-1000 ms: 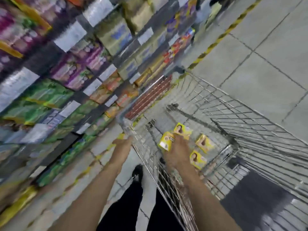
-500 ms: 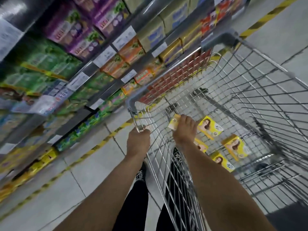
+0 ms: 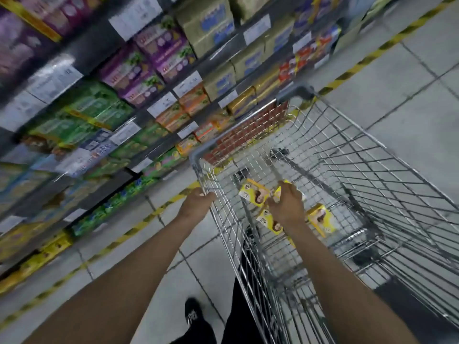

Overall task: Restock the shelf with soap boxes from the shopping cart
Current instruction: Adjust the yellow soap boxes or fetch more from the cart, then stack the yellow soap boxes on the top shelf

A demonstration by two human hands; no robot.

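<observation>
A wire shopping cart stands in the aisle beside the shelf. Several yellow soap boxes lie on its floor. My left hand grips the cart's near left rim. My right hand reaches down inside the cart and its fingers curl around one yellow soap box, mostly hidden under the hand. Another yellow box lies just left of that hand, one below it, and one to its right.
The shelf on the left carries purple, green, orange and tan boxes with white price tags. Yellow-black hazard tape runs along the grey tiled floor. My dark trousers and a shoe are at the bottom beside the cart.
My right hand has shifted right inside the cart and now closes on a yellow box. The view has tilted down slightly; my left hand stays on the rim.
</observation>
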